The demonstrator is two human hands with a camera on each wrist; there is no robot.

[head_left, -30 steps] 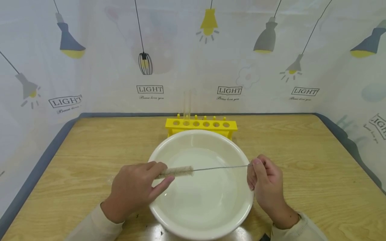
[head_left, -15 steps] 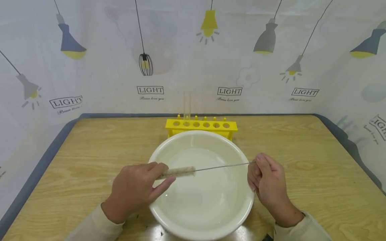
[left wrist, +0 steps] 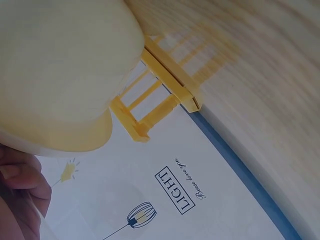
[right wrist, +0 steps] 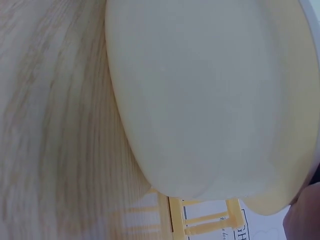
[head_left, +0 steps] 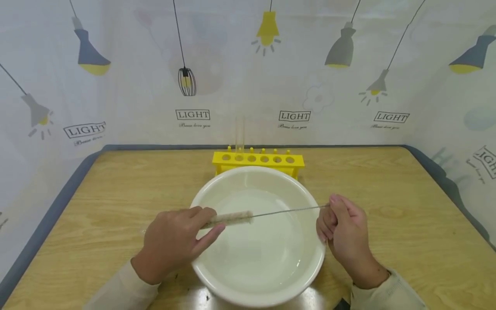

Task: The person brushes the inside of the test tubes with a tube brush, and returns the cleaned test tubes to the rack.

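In the head view my left hand point(head_left: 176, 239) grips a clear test tube point(head_left: 228, 219) lying sideways over the basin's left side. The bristles of a test tube brush point(head_left: 290, 210) sit inside it, its twisted wire coming out toward the right. My right hand point(head_left: 346, 232) pinches the wire's far end at the basin's right rim. Beneath both lies a round cream basin point(head_left: 248, 180), which looks to hold clear water. The left wrist view shows curled left fingers point(left wrist: 25, 175) by the basin's rim; only a bit of the right hand point(right wrist: 305, 212) appears in the right wrist view.
Right behind the basin stands a yellow test tube rack point(head_left: 258, 164), with one clear tube point(head_left: 240, 133) upright in it. The wooden table point(head_left: 407, 206) meets a lamp-printed curtain point(head_left: 232, 64) at the back and sides. A small black object point(head_left: 342, 305) lies at the front edge.
My right hand has risen slightly and shifted right, drawing the brush a little the same way. The left hand keeps nearly the same place and still grips the tube.
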